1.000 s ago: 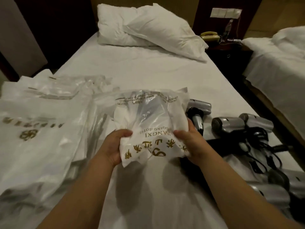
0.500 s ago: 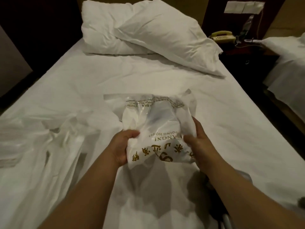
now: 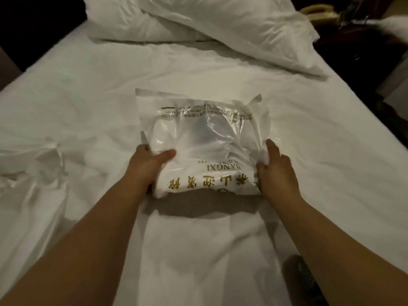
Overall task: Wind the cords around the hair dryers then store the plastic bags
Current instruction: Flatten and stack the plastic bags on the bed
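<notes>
A folded bundle of white plastic bags (image 3: 205, 149) with gold lettering lies on the white bed sheet (image 3: 309, 151) in the middle of the view. My left hand (image 3: 150, 164) grips its left edge, thumb on top. My right hand (image 3: 276, 168) grips its right edge with the fingers curled into the plastic. More loose plastic bags (image 3: 31, 173) lie crumpled at the left. A dark rounded part of a hair dryer (image 3: 298, 270) shows beside my right forearm at the bottom; the other dryers are out of view.
Two white pillows (image 3: 198, 21) lie at the head of the bed. A dark nightstand with a yellowish telephone (image 3: 320, 11) stands at the top right. The bed's right edge runs diagonally past a dark gap.
Both hands carried the bag bundle forward and down onto the sheet further up the bed. The view swung away from the hair dryers on the right and the bag pile on the left.
</notes>
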Motion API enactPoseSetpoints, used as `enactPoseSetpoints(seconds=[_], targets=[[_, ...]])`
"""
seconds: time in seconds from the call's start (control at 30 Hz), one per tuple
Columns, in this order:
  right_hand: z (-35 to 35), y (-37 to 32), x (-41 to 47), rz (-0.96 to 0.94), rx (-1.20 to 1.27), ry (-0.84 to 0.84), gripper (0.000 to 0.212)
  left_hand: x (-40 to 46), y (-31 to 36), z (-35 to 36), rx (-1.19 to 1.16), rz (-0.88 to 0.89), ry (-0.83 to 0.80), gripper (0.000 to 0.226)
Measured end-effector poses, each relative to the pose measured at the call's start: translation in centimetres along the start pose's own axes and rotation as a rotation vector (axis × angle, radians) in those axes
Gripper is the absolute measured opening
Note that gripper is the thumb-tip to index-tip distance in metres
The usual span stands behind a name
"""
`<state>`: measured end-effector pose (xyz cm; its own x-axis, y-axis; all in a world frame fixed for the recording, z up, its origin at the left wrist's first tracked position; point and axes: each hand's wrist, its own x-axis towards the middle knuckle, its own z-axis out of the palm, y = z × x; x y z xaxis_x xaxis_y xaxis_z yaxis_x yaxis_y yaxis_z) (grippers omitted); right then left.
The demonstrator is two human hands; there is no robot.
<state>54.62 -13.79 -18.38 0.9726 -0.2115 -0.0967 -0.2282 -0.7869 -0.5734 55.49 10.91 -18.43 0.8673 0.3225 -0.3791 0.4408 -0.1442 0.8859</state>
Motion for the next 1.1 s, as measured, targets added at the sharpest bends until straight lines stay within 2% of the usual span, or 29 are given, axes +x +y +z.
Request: enactPoseSetpoints(seconds=[0.07, 0.1, 0.13, 0.2, 0.27, 0.33, 0.43, 0.63, 0.77, 0.83, 0.93, 1.03, 1.1], targets=[[-1.0, -1.0, -1.2, 0.02, -0.214, 0.001, 0.065, -1.4, 0.7, 0.1, 0.397, 0.1, 0.266, 0.083], [-1.8, -1.7, -2.1, 0.0, -0.28, 0.001, 0.068, -2.9, 1.2, 0.1, 0.536, 0.204, 0.328, 0.087], [-2.3, -2.3, -3.0, -0.042, -0.31, 0.004, 0.069, -4.4, 1.6, 0.4, 0.649, 0.338, 0.325, 0.086], [-3.0, -3.5, -5.2, -0.134, -0.308, 0.007, 0.065, -7.4, 1.6, 1.3, 0.843, 0.543, 0.19, 0.07], [-3.1, -4.6, -8.2, -0.206, -0.282, -0.015, 0.064, -10.6, 1.1, 2.2, 0.95, 0.57, 0.026, 0.056], [-3.0, -5.6, -11.7, -0.262, -0.237, -0.051, 0.066, -13.8, 0.4, 2.7, 0.995, 0.542, -0.062, 0.054], [-3.1, -6.6, -18.2, -0.344, -0.261, -0.097, 0.062, -19.6, -0.9, 1.2, 1.04, 0.557, -0.073, 0.059], [-3.4, -7.1, -30.7, -0.518, -0.32, -0.14, 0.054, -31.3, -4.2, -5.6, 1.127, 0.526, -0.011, 0.056], [-2.9, -7.3, -38.7, -0.674, -0.297, -0.082, 0.043, -38.6, -7.9, -10.1, 1.071, 0.655, 0.029, 0.047], [-2.9, -7.4, -42.1, -0.68, -0.31, -0.087, 0.037, -41.7, -9.3, -11.9, 1.018, 0.741, 0.06, 0.045], [-2.8, -8.2, -48.1, -0.676, -0.271, -0.118, 0.032, -47.3, -10.9, -15.6, 1.052, 0.705, 0.036, 0.044], [-1.9, -9.1, -53.3, -0.688, -0.209, -0.147, 0.03, -50.5, -12.9, -19.5, 1.048, 0.819, 0.12, 0.038], [-0.6, -10.1, -56.2, -0.687, -0.162, -0.196, 0.032, -51.6, -14.8, -22.8, 1.007, 0.836, 0.181, 0.036]])
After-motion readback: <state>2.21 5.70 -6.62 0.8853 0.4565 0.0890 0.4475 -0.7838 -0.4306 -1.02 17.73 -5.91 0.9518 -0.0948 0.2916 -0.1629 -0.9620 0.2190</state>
